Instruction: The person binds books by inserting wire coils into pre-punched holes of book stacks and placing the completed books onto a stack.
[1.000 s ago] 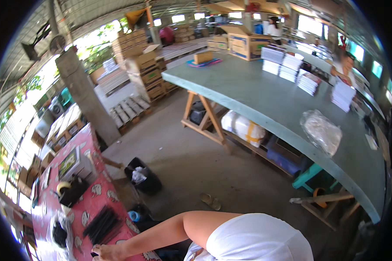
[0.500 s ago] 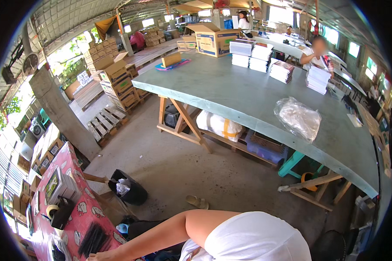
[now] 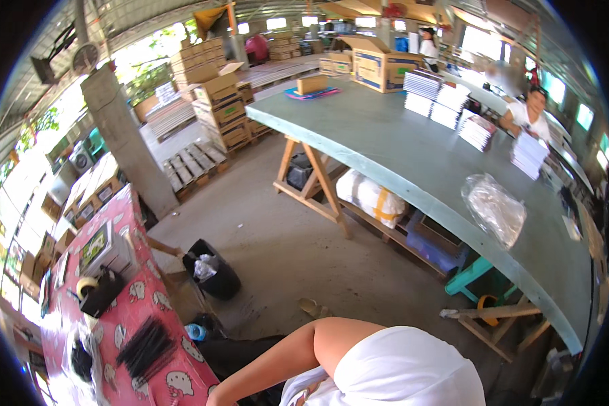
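Observation:
My right arm (image 3: pixel 271 358), bare below a white sleeve, reaches from the lower middle toward the pink patterned table (image 3: pixel 179 382) at the lower left. Its hand is cut off by the lower edge, so neither its fingers nor anything in them shows. My left hand is out of view. Closest to the right forearm on that table lies a loose bundle of thin black strips (image 3: pixel 145 348). Beside it is a clear plastic bag (image 3: pixel 91 369) with something black inside. Farther back stand a black tape dispenser (image 3: pixel 103 292) with a yellowish roll and a stack of books (image 3: pixel 108 252).
A black bin (image 3: pixel 216 277) stands on the floor by the pink table. Across the aisle, a long grey-green table (image 3: pixel 386 149) on wooden trestles holds a clear plastic bag (image 3: pixel 494 210), book stacks (image 3: pixel 431 101) and an open carton (image 3: pixel 386 68). A co-worker (image 3: pixel 531 118) is behind it.
My right hand has left the black strips and gone past the lower edge. The whole view has shifted, with surroundings now farther right. The co-worker behind the long table appears to have changed posture.

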Demonstrator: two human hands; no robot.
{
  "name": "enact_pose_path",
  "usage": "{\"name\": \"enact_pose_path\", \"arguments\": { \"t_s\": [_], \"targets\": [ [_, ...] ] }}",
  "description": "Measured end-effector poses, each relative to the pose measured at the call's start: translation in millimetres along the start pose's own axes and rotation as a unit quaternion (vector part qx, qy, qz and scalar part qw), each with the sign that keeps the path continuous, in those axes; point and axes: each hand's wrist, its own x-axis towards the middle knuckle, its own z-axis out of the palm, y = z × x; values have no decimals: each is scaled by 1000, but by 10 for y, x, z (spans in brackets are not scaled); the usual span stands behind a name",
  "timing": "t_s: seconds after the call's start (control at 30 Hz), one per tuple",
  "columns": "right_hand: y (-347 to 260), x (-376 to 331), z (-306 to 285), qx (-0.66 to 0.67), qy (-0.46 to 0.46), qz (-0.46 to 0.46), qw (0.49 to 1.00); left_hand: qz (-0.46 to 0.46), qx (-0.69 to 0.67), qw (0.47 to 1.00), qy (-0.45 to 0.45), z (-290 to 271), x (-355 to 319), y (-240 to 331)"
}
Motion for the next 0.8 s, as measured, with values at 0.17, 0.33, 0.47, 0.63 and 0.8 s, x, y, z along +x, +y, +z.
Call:
{"name": "enact_pose_path", "arguments": {
  "t_s": [0.17, 0.33, 0.47, 0.63, 0.8],
  "targets": [
    [218, 77, 296, 75, -109, 4, 991, -26, 27, 999, 13, -75, -58, -140],
    [45, 178, 173, 80, -25, -19, 996, -97, 75, 992, 39, -328, -342, -489],
    [-18, 105, -60, 104, 47, 18, 993, -119, 68, 990, 29, -389, -273, -203],
    [-96, 415, 98, 280, -42, 56, 957, -93, 53, 994, -24, -688, -290, -121],
    [-241, 692, 173, 324, -138, 66, 934, -134, 127, 982, -34, -662, -317, -48]
  ]
}}
